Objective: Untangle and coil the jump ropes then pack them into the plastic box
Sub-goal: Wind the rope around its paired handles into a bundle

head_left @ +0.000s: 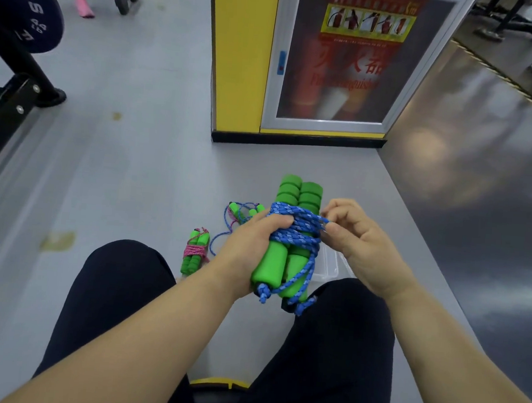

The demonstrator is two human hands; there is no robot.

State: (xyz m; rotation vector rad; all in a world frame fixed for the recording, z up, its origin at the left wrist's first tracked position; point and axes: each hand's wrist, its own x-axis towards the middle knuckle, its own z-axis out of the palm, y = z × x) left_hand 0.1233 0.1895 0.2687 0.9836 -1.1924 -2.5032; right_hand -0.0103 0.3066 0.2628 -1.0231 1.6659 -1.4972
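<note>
Above the lap, the paired green handles point(290, 234) are clamped in the left hand point(252, 247), while the blue rope point(300, 232) is pinched by the right hand point(359, 239); the last loop is best tucked snugly under the wraps so the bundle holds before the plastic box point(329, 265) below.

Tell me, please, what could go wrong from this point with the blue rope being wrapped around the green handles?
The right hand only pinches the blue rope; if it slips, the wraps around the green handles may loosen, since the left hand is all that clamps them. The knotted ends dangle below and could snag. The plastic box is mostly hidden behind the hands, so dropping the bundle in could miss.
</note>
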